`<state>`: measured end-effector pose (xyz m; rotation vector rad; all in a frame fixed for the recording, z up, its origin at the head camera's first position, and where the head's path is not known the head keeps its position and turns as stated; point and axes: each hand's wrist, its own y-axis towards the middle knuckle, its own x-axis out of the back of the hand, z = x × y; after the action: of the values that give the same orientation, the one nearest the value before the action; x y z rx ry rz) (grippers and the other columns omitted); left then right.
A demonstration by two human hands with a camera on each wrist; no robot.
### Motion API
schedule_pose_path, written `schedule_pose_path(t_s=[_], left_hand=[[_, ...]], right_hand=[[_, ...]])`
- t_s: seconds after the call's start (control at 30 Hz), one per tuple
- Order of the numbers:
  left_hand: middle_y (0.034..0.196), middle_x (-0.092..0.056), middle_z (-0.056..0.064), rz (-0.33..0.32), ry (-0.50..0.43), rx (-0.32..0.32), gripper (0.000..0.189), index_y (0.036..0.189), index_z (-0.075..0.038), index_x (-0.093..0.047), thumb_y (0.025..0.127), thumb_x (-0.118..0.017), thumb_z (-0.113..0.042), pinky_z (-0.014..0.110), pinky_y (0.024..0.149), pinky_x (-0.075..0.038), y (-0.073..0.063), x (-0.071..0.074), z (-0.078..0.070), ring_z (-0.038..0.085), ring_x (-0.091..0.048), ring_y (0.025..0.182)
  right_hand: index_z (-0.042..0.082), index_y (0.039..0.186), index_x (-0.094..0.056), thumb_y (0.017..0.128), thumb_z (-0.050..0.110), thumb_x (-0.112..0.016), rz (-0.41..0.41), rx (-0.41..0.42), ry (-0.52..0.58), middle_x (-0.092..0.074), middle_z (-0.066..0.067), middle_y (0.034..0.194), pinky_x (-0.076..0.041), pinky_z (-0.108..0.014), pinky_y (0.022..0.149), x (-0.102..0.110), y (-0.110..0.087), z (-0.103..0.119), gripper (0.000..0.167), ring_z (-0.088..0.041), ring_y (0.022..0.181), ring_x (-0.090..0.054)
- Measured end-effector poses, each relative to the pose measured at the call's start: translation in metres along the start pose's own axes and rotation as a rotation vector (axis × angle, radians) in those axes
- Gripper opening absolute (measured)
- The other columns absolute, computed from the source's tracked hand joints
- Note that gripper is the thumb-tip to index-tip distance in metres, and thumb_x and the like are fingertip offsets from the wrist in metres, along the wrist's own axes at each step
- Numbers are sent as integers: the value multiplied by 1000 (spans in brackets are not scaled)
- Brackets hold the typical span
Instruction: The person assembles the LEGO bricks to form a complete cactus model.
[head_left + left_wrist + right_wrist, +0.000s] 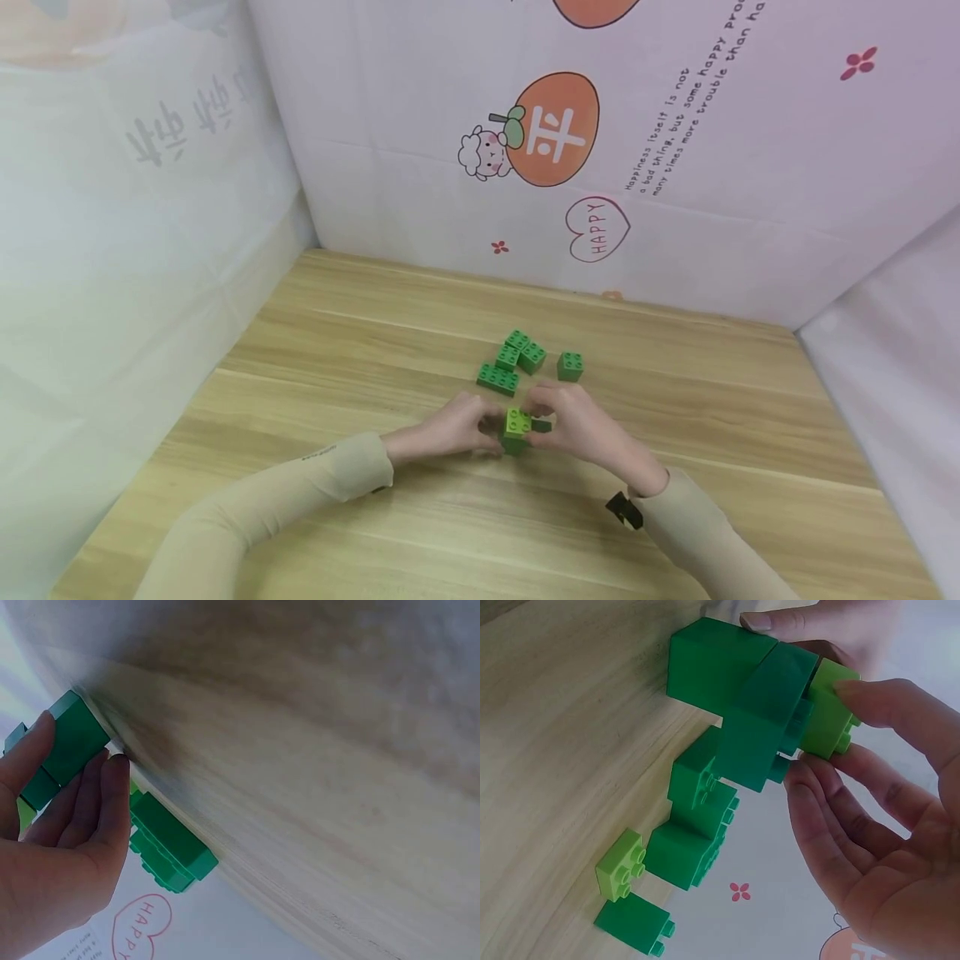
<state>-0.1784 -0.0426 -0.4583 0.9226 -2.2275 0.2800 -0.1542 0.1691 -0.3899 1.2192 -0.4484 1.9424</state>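
Observation:
A small stack of toy building bricks stands between the hands: a green bottom brick point(712, 664), a green middle brick point(761, 724) jutting sideways, and a light green brick point(826, 709) on top. My left hand point(459, 425) grips the stack low down from the left; in the left wrist view its thumb and fingers lie on either side of the green brick point(75, 739). From the right, my right hand point(576, 419) pinches the light green brick between thumb and fingers. A narrow gap shows between the light green brick and the studs of the middle brick in the right wrist view.
Several green bricks point(498, 378) lie grouped just beyond the hands on the wooden table point(360, 333). A single green brick point(570, 367) sits to their right. The right wrist view also shows a loose light green brick point(620, 866). Printed white cloth point(405, 183) walls the table.

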Motion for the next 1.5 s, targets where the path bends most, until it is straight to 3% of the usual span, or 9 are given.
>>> schedule_pose_path(t_s=[0.73, 1.17, 1.5], left_hand=[[107, -76, 8, -9, 7, 35, 34, 109, -6, -73, 77, -83, -9, 23, 86, -59, -1, 0, -3, 19, -72, 97], [110, -76, 3, -2, 56, 58, 36, 111, -10, -74, 77, -84, -15, 26, 95, -57, 0, 0, -2, 14, -70, 103], [111, -76, 2, -1, 55, 65, 36, 112, -11, -74, 77, -84, -15, 26, 97, -56, 0, 0, -3, 14, -70, 104]], right_hand=[[9, 96, -69, 76, 8, -83, -82, -23, 36, -70, -3, 94, -63, -35, 80, -10, -10, -3, 25, -22, 89, -69], [8, 100, -67, 78, 9, -82, -140, 43, 24, -70, -4, 97, -63, -36, 80, -15, -15, -8, 27, -23, 90, -70], [7, 103, -67, 79, 12, -82, -156, 41, 38, -70, -4, 99, -63, -37, 81, -18, -18, -11, 29, -24, 93, -70]])
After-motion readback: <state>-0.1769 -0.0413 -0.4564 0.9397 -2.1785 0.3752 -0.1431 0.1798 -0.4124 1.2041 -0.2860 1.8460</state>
